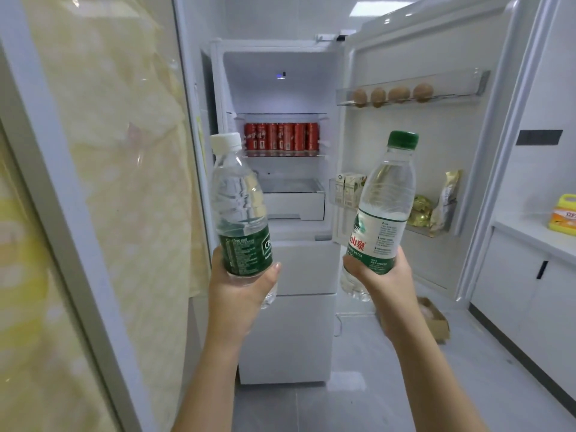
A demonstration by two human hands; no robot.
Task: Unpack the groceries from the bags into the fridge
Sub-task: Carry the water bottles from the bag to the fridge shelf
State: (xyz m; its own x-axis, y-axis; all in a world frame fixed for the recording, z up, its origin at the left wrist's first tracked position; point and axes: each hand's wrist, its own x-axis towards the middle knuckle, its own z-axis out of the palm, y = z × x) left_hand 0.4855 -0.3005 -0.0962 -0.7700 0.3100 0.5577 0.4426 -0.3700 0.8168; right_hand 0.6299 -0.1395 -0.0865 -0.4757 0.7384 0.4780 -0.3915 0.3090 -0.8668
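Observation:
My left hand [241, 291] grips the lower part of a clear water bottle with a white cap and dark green label [238, 207], held upright. My right hand [385, 275] grips a second water bottle with a green cap and a white and green label [385, 207], tilted slightly right. Both bottles are held up in front of the open white fridge [280, 88]. Its top shelf space is bare. The shelf below carries a row of red cans [282, 137]. A white drawer [296, 202] sits under that.
The fridge door [436, 42] stands open to the right; its top rack holds brown eggs [392, 94], its lower rack small cartons [350, 188] and gold packets [436, 204]. A cardboard box [434, 319] lies on the floor. A counter with a yellow bottle [564, 216] is at right, a curtained glass door [93, 182] at left.

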